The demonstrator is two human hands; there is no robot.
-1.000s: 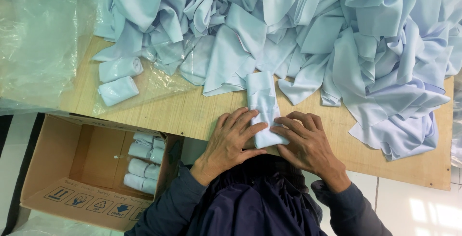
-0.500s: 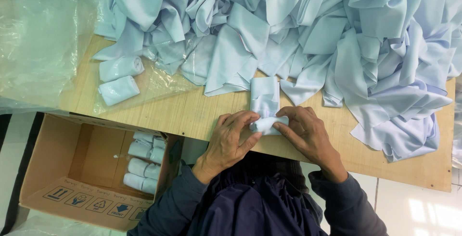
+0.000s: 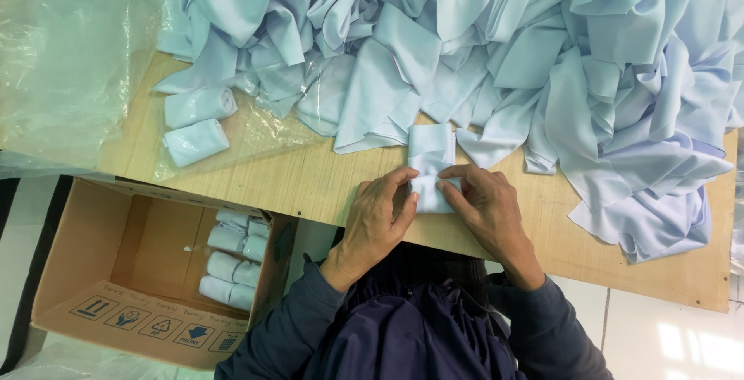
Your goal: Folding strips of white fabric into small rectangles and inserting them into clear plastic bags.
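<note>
Your cardboard box [image 3: 93, 271], on the floor to your left, holds a cluster of pale rolled bundles [image 3: 232, 260] stacked against its right wall. On the wooden table [image 3: 310, 182], your left hand [image 3: 380, 217] and right hand [image 3: 484, 209] meet over the folded pale-blue cloth [image 3: 431, 165] near the table's front edge, fingers curled and pinched onto its lower end, palms down.

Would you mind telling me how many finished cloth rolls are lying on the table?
2: both rolls lie at the table's left end on clear plastic, one just above the other. More may be hidden under the cloth heap.
</note>
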